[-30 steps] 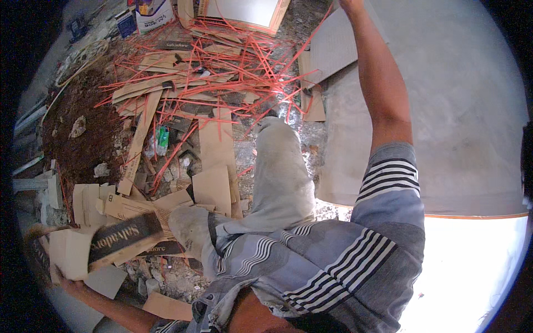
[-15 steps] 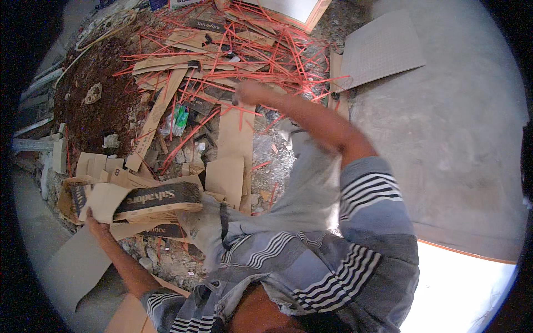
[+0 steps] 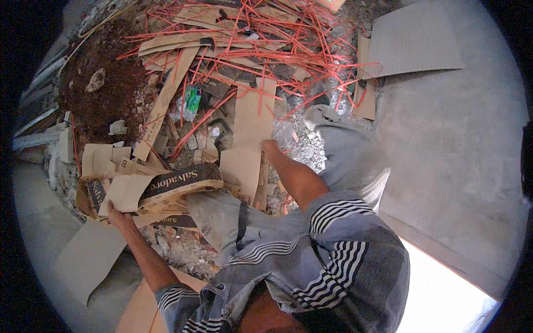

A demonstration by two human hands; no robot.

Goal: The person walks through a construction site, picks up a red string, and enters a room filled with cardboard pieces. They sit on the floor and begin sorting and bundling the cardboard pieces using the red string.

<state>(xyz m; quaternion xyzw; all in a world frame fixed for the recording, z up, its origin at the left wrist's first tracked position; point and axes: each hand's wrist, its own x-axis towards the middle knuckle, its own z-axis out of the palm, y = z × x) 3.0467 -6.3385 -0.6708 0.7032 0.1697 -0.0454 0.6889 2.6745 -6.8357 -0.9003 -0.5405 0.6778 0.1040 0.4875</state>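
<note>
My left hand [image 3: 115, 215] is closed on the near edge of a stack of folded cardboard [image 3: 130, 191], its thumb side against a plain brown flap. Black printed cardboard strips [image 3: 180, 180] lie in that stack, which leans by my left knee. My right hand [image 3: 270, 146] is closed at the upper right corner of a flat cardboard piece [image 3: 240, 166], its fingertips partly hidden. This piece overlaps a long cardboard strip [image 3: 254, 102] on the ground. Beside it to the left lies another long, slanting cardboard strip [image 3: 166, 105].
Tangled red plastic straps [image 3: 277, 50] cover more cardboard ahead. A green and clear plastic wrapper [image 3: 191, 104] lies among rubble. Brown soil [image 3: 100, 105] is heaped at the left. Grey sheets lie at the right [image 3: 413, 41] and lower left [image 3: 91, 258]; a white panel [image 3: 438, 283] is behind my right side.
My right hand has come down from above the red straps to the cardboard piece's corner. My left hand keeps its hold on the stack. The whole view has shifted slightly.
</note>
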